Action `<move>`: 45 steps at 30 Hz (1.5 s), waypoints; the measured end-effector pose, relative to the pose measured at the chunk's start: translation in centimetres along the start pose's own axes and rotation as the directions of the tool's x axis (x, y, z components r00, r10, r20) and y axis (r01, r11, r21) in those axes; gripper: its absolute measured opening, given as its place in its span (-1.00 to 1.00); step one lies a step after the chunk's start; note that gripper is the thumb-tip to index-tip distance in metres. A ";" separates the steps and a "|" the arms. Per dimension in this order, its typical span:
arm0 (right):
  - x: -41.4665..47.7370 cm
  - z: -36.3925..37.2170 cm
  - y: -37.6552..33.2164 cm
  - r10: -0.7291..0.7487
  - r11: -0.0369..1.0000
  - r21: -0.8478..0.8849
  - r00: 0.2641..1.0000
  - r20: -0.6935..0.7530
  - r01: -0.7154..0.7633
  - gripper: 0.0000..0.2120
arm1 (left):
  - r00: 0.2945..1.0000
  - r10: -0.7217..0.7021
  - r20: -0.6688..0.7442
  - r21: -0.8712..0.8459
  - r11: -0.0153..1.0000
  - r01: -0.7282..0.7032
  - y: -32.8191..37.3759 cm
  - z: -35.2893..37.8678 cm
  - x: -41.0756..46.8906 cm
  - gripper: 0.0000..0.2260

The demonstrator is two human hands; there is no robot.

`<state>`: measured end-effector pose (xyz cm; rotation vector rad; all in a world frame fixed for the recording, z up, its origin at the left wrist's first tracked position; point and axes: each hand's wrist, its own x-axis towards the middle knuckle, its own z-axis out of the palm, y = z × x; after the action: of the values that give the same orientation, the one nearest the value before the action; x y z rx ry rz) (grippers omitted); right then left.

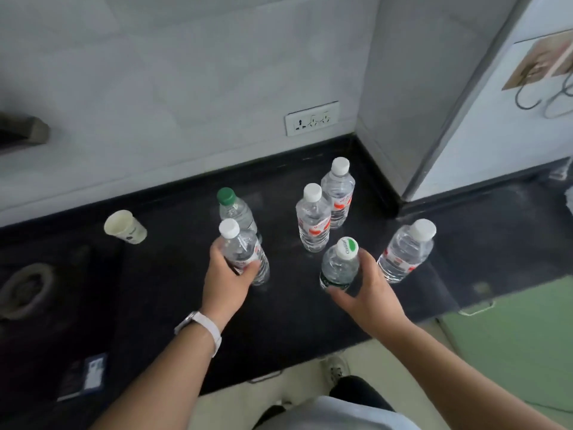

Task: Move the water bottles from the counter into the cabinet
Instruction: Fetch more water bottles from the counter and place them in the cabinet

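Several clear water bottles stand on the black counter (161, 274). My left hand (228, 274) grips a white-capped bottle (245, 249) around its body. Just behind it stands a green-capped bottle (232, 209). My right hand (369, 293) wraps a bottle with a white-and-green cap (339, 265). Two red-labelled, white-capped bottles (313, 218) (338, 190) stand together further back. Another red-labelled bottle (406, 249) stands at the right, near the counter edge. No cabinet interior is in view.
A paper cup (124, 227) sits at the left of the counter. A dark box (86, 375) lies at the front left. A wall socket (311, 118) is behind the bottles. Drawer handles (266, 376) show under the counter edge. A white wall corner juts in at the right.
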<state>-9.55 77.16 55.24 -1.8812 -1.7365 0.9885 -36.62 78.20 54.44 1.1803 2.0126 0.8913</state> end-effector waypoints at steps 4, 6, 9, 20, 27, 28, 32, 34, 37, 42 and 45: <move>2.3 -0.3 1.0 -0.044 0.997 0.066 0.995 0.090 0.038 -0.18 | 0.994 -0.081 -0.072 -0.070 0.995 0.076 -0.3 1.4 -0.1 -0.30; 3.0 -0.2 1.2 -0.061 0.995 0.092 0.990 0.124 0.050 -0.21 | 0.987 -0.124 -0.105 -0.087 0.989 0.116 -0.1 2.0 -0.1 -0.36; 3.6 -0.2 1.3 -0.061 0.988 0.149 0.988 0.142 0.040 -0.29 | 0.976 -0.165 -0.141 -0.117 0.982 0.149 0.0 2.4 -0.3 -0.44; 4.7 0.8 -0.7 -0.145 0.955 0.285 0.965 0.219 0.079 -0.44 | 0.937 -0.254 -0.239 -0.173 0.961 0.216 0.6 2.2 -3.5 -0.46; 2.8 4.8 -5.3 -0.255 0.949 0.271 0.896 0.364 0.160 -0.45 | 0.886 -0.328 -0.327 -0.200 0.941 0.274 -2.1 -1.9 -9.2 -0.50; 2.1 5.5 -6.3 -0.267 0.948 0.272 0.881 0.392 0.166 -0.45 | 0.874 -0.335 -0.352 -0.205 0.939 0.277 -2.7 -2.6 -10.1 -0.50; -1.6 8.5 -9.5 -0.327 0.938 0.264 0.823 0.465 0.224 -0.45 | 0.823 -0.372 -0.429 -0.250 0.925 0.288 -5.1 -6.2 -14.0 -0.50; -3.9 10.1 -11.1 -0.357 0.930 0.266 0.796 0.489 0.254 -0.45 | 0.797 -0.386 -0.465 -0.279 0.918 0.282 -6.4 -8.2 -16.0 -0.51; -8.3 12.6 -13.3 -0.397 0.916 0.268 0.760 0.514 0.298 -0.45 | 0.761 -0.410 -0.503 -0.323 0.906 0.274 -8.8 -11.5 -19.9 -0.52; -15.9 17.3 -16.3 -0.434 0.901 0.280 0.698 0.569 0.332 -0.48 | 0.685 -0.446 -0.576 -0.396 0.885 0.243 -13.7 -17.4 -26.9 -0.56; -20.3 20.2 -18.2 -0.474 0.880 0.293 0.660 0.583 0.374 -0.48 | 0.636 -0.468 -0.613 -0.431 0.873 0.228 -16.7 -20.6 -31.1 -0.55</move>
<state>-36.32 56.71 59.15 -0.9772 -2.2490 1.6223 -48.34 39.24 58.45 0.2070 2.4258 1.5431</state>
